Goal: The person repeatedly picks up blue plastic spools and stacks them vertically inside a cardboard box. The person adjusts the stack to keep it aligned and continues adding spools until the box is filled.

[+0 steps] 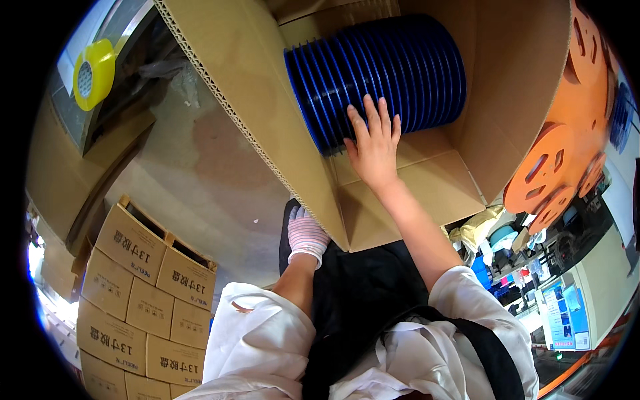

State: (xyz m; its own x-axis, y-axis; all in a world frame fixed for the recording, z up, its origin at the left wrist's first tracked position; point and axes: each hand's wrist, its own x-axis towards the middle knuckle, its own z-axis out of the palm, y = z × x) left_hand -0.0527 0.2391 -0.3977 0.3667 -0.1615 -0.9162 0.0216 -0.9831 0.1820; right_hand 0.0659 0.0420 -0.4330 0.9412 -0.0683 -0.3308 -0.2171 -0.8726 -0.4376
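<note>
Many blue reels (pixel 400 70): side by side in one row, inside the open cardboard box.
Right hand (pixel 375 148): bare, fingers spread loosely over the reels' edges, clasping none.
Cardboard box (pixel 517 87): in front of the person, near wall edges raised.
Left hand (pixel 307 235): in a striped glove, at the box's left wall; whether it grips, I cannot tell.
Orange reels (pixel 548 159): right, outside the box.
Stacked cartons (pixel 150 307): lower left.
Yellow tape roll (pixel 103 61): upper left.
</note>
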